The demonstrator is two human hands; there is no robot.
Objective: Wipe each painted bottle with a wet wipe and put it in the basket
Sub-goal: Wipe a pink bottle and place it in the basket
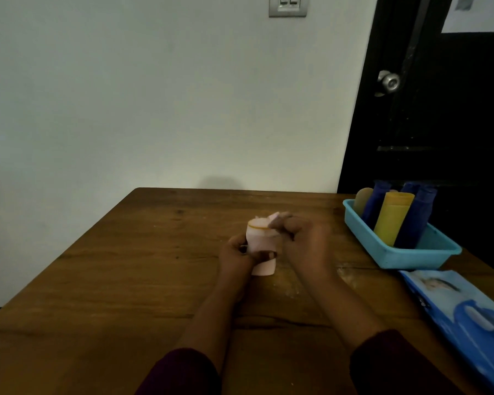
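One painted bottle (261,238), pale pink with an orange ring near its top, is out of the basket and under treatment. It sits near the middle of the wooden table (154,266), tilted with its base towards the wearer. Whether the base touches the table cannot be told.

Left hand (237,256): fingers and thumb curled round the lower body of the bottle, gripping it firmly.

Right hand (303,240): fingers bunched and pinching a small pale wet wipe (275,218), which it presses against the bottle's top edge.

Turquoise basket (411,258): stands at the table's right edge, well apart from the hands. It holds a yellow bottle (392,220), a tan bottle (364,199) and several dark blue bottles (417,220), all leaning upright against one another. The exact count of blue ones is unclear in the dim light.

Blue pack of wet wipes (468,309): lies flat just in front of the basket, on the near right of the table.

Assessment: the task appears well advanced. At least four bottles are already in the basket, presumably wiped. The pale pink bottle is the only one seen outside it, and its wiping is in progress at the top. Remaining work: finish wiping this bottle, then carry it right and set it in the basket. Whether other bottles wait outside the view cannot be told.
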